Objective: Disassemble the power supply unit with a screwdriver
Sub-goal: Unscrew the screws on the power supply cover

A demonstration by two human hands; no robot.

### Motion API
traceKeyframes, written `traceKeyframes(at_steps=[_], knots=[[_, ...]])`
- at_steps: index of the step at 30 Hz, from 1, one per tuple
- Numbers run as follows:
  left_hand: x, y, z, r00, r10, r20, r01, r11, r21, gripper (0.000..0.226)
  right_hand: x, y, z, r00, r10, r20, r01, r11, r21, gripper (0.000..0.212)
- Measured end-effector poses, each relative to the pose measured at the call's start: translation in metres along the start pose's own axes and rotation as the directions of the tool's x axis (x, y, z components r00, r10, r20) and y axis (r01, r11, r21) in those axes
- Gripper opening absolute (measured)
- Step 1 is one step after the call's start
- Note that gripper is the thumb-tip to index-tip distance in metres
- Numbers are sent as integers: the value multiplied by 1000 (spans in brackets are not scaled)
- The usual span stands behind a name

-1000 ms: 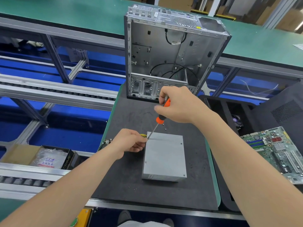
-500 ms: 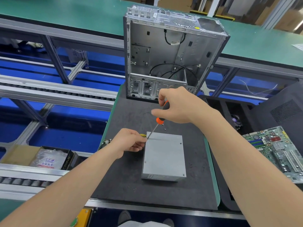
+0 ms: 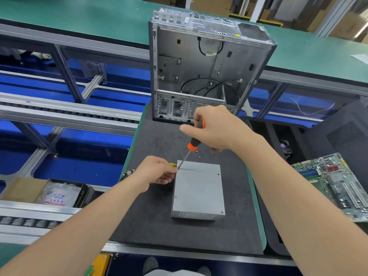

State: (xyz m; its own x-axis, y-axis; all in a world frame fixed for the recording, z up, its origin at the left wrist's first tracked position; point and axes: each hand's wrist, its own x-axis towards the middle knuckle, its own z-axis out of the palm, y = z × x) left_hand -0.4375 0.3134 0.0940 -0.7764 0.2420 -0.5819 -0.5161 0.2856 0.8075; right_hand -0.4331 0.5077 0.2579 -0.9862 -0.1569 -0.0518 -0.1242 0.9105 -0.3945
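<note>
A grey metal power supply unit (image 3: 199, 191) lies flat on a black mat (image 3: 159, 226). My right hand (image 3: 215, 129) grips the black and orange screwdriver (image 3: 192, 145), whose tip rests at the unit's far left corner. My left hand (image 3: 157, 172) sits against the unit's left side at that corner, fingers curled by the screwdriver tip and over the yellow and black cables (image 3: 173, 165) leaving the unit. What its fingertips hold is hidden.
An empty open computer case (image 3: 203, 66) stands upright at the mat's far end. Two loose screws (image 3: 198, 154) lie on the mat beyond the unit. A green motherboard (image 3: 338, 182) rests at the right on black panels. A cardboard box (image 3: 45, 193) sits at the left.
My right hand has shifted its fingers round the screwdriver handle, turning it in place. The tip stays at the same corner and my left hand has not moved.
</note>
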Motion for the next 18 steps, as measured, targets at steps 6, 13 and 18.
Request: traceKeyframes(at_steps=[6, 13, 18], knots=[[-1, 2, -1, 1000, 3, 5, -3, 1000, 15, 12, 1, 2, -7, 999, -14, 45, 14, 1000, -14, 20], [1, 5, 1, 999, 35, 8, -35, 999, 37, 11, 1, 10, -1, 999, 19, 32, -19, 1000, -24, 19], [4, 2, 0, 999, 35, 4, -35, 998, 46, 12, 1, 10, 0, 997, 66, 37, -69, 995, 68, 18]])
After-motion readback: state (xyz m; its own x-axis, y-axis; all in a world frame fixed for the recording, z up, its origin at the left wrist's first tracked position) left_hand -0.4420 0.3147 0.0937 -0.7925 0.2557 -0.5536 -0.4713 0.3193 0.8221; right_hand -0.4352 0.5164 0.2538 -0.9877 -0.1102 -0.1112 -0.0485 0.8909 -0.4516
